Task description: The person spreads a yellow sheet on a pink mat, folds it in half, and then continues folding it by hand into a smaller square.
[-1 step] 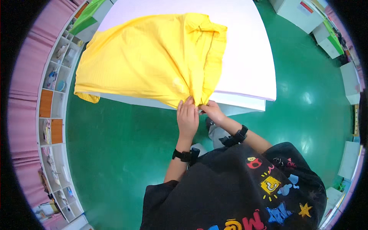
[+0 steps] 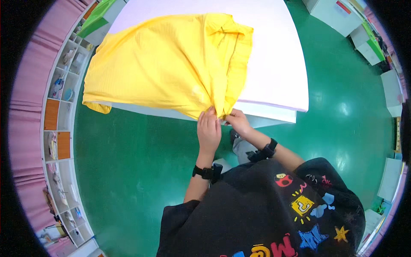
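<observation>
Yellow cloth (image 2: pixel 154 64) held by both hands at the near edge of a worktop (image 2: pixel 276 64)

At far left, a pink curtain (image 2: pixel 28 115) hangs behind a white shelf (image 2: pixel 64 173) with brown doors (image 2: pixel 52 114) and small items in its compartments. Beside the shelf's top end is a cabinet (image 2: pixel 97 18) with a bright green top. Then comes the shiny green floor (image 2: pixel 124 171).

The yellow cloth lies spread over the left and middle of the pale worktop, its lower left corner drooping past the near edge. Folds run across it toward the bunched lower right part, and its right end is creased and turned over.

The left hand (image 2: pixel 209 133) has its grip clamped on that bunched part, fingers together on top. A black strap (image 2: pixel 207 172) circles its wrist. Just to the right, the right hand (image 2: pixel 238 122) has its grip pinched on the same gathers, its fingertips partly hidden; another black strap (image 2: pixel 263 152) is on that wrist. Below, the person wears a black T-shirt (image 2: pixel 248 201) with colourful prints.

Right of the cloth the worktop is bare, and well beyond it, across the floor, stand white cabinets (image 2: pixel 334 18)
</observation>
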The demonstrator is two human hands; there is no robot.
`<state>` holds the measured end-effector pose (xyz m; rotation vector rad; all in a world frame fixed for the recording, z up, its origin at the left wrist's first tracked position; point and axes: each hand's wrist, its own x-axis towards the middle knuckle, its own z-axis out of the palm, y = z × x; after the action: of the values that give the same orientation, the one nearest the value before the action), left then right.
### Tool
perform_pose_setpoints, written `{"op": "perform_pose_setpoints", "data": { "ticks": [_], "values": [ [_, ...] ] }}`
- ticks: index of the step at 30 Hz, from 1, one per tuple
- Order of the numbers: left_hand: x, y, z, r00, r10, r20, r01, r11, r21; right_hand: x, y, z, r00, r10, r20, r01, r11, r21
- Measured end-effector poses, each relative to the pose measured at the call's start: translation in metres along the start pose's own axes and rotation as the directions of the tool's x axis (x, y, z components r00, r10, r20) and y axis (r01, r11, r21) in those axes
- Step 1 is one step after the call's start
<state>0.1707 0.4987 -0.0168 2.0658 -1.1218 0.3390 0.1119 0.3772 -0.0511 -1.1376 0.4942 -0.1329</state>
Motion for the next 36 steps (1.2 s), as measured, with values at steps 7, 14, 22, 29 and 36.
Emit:
{"op": "perform_pose_setpoints", "data": {
  "ticks": [7, 14, 22, 29, 36],
  "values": [
    [0.01, 0.007, -0.006, 0.877, -0.479, 0.04, 0.429, 0.743, -0.514, -0.007, -0.045, 0.013, 0.959, 0.279, 0.053, -0.283, 0.956, 0.081],
    [0.023, 0.004, -0.022, 0.983, -0.182, 0.009, 0.183, 0.983, -0.027, 0.002, -0.018, 0.016, 0.989, 0.108, -0.103, -0.117, 0.99, -0.082],
    [0.016, -0.02, -0.041, 0.967, -0.24, 0.082, 0.249, 0.96, -0.125, -0.007, -0.017, 0.016, 0.993, -0.113, -0.034, 0.1, 0.959, -0.266],
    [0.024, -0.009, -0.05, 0.981, -0.071, 0.179, 0.145, 0.884, -0.445, -0.015, -0.016, 0.025, 0.974, 0.162, 0.155, -0.148, 0.984, -0.098],
    [0.0, -0.005, -0.078, 0.856, -0.034, 0.515, 0.503, -0.17, -0.847, -0.02, -0.031, 0.029, 0.961, 0.202, 0.191, -0.261, 0.891, 0.371]
  ]
}}
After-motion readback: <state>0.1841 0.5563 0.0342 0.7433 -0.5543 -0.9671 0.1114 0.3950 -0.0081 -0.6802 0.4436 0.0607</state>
